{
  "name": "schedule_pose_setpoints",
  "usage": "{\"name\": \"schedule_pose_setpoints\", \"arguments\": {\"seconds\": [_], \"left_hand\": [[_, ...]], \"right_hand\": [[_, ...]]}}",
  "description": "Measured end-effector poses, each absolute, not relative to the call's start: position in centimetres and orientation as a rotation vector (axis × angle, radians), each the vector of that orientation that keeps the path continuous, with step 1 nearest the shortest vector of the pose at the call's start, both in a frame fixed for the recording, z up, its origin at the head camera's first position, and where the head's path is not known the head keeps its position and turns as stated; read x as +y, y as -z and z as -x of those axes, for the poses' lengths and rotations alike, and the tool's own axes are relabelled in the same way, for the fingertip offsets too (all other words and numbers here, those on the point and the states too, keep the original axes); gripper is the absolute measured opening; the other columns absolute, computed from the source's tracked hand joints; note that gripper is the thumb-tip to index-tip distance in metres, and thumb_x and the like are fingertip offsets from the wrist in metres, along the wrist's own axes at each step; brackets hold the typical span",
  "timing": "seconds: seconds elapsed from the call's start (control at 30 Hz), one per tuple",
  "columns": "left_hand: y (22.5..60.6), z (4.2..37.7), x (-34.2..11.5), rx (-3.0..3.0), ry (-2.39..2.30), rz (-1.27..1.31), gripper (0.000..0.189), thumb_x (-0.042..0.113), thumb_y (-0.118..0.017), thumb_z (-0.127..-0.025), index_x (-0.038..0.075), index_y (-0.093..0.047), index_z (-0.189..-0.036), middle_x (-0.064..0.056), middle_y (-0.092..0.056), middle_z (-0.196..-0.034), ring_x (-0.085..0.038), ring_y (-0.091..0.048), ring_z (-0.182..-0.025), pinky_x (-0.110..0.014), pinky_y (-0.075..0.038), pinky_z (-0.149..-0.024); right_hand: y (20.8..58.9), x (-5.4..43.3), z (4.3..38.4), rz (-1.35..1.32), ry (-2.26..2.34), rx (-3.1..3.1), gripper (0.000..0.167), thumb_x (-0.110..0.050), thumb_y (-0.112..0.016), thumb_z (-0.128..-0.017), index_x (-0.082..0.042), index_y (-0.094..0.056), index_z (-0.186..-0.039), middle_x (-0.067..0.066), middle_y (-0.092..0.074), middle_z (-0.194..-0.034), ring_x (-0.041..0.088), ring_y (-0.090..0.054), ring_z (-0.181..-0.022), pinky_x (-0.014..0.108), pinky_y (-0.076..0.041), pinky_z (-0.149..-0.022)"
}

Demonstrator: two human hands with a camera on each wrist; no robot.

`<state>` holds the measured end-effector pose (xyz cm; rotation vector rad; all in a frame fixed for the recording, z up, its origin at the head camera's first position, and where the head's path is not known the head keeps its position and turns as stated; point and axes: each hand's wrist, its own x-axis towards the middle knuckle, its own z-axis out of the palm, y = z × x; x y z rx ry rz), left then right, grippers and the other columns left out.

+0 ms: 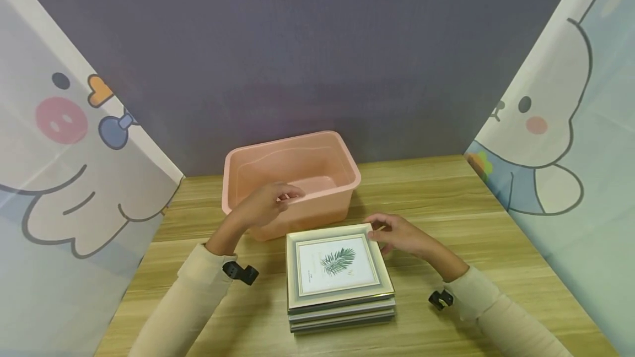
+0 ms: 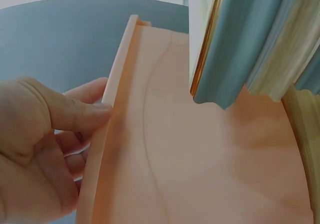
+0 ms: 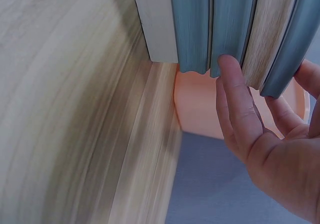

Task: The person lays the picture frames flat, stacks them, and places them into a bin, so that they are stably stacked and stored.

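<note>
A pink plastic basin (image 1: 292,211) stands at the back of the table. My left hand (image 1: 268,203) is at its near rim, thumb on the outer side and fingers behind the rim in the left wrist view. In front of the basin lies a stack of several picture frames (image 1: 342,313). The top picture frame (image 1: 292,269) shows a green leaf print within a pale border. My right hand (image 1: 399,233) holds the stack's far right corner, thumb on the top frame and fingers against the side edges. In the right wrist view, teal and wood-toned frame edges (image 3: 230,28) show beside the fingers.
The wood-grain table (image 1: 446,197) meets a dark grey panel (image 1: 317,59) behind the basin. Cartoon-printed cloths (image 1: 560,142) hang on both sides. The basin's inside shows only its bare pink floor.
</note>
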<state>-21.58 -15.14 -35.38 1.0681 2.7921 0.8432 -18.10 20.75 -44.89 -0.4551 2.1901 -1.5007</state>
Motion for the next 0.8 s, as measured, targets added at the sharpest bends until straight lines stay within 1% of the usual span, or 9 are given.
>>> {"name": "schedule_pose_setpoints", "arguments": {"seconds": [0.1, 0.37, 0.7, 0.8], "left_hand": [[35.3, 22.0, -14.4, 2.763, -0.819, -1.110, 0.044, -0.013, -0.059, -0.091, 0.007, -0.069, -0.129, -0.009, -0.072, -0.124, -0.027, -0.069, -0.107, -0.042, -0.057, -0.095], [35.1, 23.0, -12.7, 2.706, -0.772, -1.176, 0.040, -0.007, -0.060, -0.095, 0.008, -0.068, -0.131, -0.008, -0.072, -0.126, -0.026, -0.069, -0.110, -0.040, -0.056, -0.097], [35.2, 23.7, -10.9, 2.709, -0.744, -1.187, 0.041, -0.006, -0.060, -0.094, 0.009, -0.069, -0.131, -0.007, -0.073, -0.125, -0.025, -0.069, -0.112, -0.039, -0.056, -0.099], [35.3, 23.4, -10.7, 2.723, -0.785, -1.139, 0.041, -0.005, -0.061, -0.094, 0.009, -0.068, -0.132, -0.007, -0.071, -0.129, -0.026, -0.066, -0.119, -0.041, -0.054, -0.103]], "right_hand": [[44.9, 20.8, 18.1, 0.455, 1.501, 2.196, 0.050, -0.025, -0.065, -0.100, 0.002, -0.052, -0.141, 0.023, -0.052, -0.123, 0.022, -0.063, -0.096, 0.043, -0.063, -0.072], [44.8, 20.8, 18.0, 0.465, 1.515, 2.188, 0.049, -0.022, -0.065, -0.100, 0.002, -0.051, -0.141, 0.024, -0.053, -0.122, 0.021, -0.064, -0.093, 0.044, -0.063, -0.072], [45.1, 20.9, 18.0, 0.460, 1.522, 2.193, 0.049, -0.021, -0.065, -0.100, 0.002, -0.051, -0.141, 0.023, -0.052, -0.121, 0.021, -0.063, -0.095, 0.043, -0.063, -0.072], [45.1, 20.8, 18.0, 0.474, 1.523, 2.190, 0.049, -0.021, -0.065, -0.100, 0.003, -0.052, -0.140, 0.023, -0.053, -0.119, 0.021, -0.063, -0.092, 0.044, -0.063, -0.071]]}}
